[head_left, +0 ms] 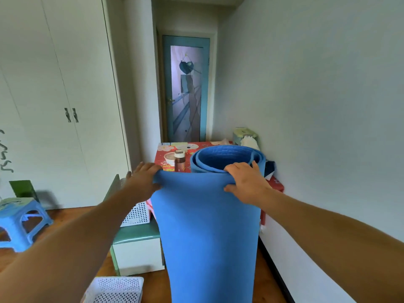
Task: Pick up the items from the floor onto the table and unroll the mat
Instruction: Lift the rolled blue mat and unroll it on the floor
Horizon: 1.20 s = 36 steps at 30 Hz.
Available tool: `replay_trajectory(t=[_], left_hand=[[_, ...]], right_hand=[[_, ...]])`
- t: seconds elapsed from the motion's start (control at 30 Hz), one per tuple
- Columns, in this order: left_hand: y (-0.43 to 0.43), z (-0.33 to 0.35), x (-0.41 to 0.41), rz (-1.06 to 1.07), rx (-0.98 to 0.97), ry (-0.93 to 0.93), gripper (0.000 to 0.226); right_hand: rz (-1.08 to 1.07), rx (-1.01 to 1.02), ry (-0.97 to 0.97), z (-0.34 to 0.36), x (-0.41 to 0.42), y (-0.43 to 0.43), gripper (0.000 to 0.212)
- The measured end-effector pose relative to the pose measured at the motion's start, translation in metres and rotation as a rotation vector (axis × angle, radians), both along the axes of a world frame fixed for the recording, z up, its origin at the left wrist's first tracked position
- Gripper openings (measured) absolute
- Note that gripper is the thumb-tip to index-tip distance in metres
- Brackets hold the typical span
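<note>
A blue mat (207,226) stands upright in front of me, still loosely rolled, its open coil showing at the top. My left hand (143,179) grips the loose outer edge at the top left. My right hand (246,182) holds the top rim of the roll on the right. Behind the mat is a table with a red patterned cloth (161,157). On it stand a brown bottle with a white cap (179,160) and a white bowl (169,158).
A tissue box (242,136) sits at the table's back right by the wall. A green and white storage stool (137,248) and a white perforated basket (136,213) stand left of the mat. Another white basket (113,289) lies on the wooden floor. A blue plastic stool (19,221) is far left.
</note>
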<state>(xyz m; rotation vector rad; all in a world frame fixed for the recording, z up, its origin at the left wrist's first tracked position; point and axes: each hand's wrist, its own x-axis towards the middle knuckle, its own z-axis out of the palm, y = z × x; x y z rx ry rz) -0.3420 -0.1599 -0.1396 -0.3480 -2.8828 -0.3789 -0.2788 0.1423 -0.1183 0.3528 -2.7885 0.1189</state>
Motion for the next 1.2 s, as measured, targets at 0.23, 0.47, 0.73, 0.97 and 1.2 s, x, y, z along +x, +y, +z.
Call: replay_trajectory(t=[0.23, 0.47, 0.73, 0.97, 1.2], left_hand=[[0.018, 0.003, 0.019, -0.253, 0.083, 0.128, 0.026], [0.097, 0.024, 0.054, -0.492, -0.044, 0.25, 0.027], [0.171, 0.036, 0.082, -0.437, -0.232, 0.266, 0.028], [0.163, 0.031, 0.084, -0.2, 0.217, -0.022, 0.113], [0.163, 0.004, 0.103, -0.198, 0.393, -0.274, 0.032]], right_hand=[[-0.168, 0.024, -0.068, -0.009, 0.024, 0.022, 0.036], [-0.211, 0.165, -0.294, -0.01, 0.049, 0.034, 0.054], [0.037, -0.325, -0.208, -0.006, 0.056, 0.034, 0.023], [0.066, -0.405, -0.226, -0.012, 0.074, 0.09, 0.022], [-0.053, -0.45, -0.31, -0.013, 0.089, 0.146, 0.015]])
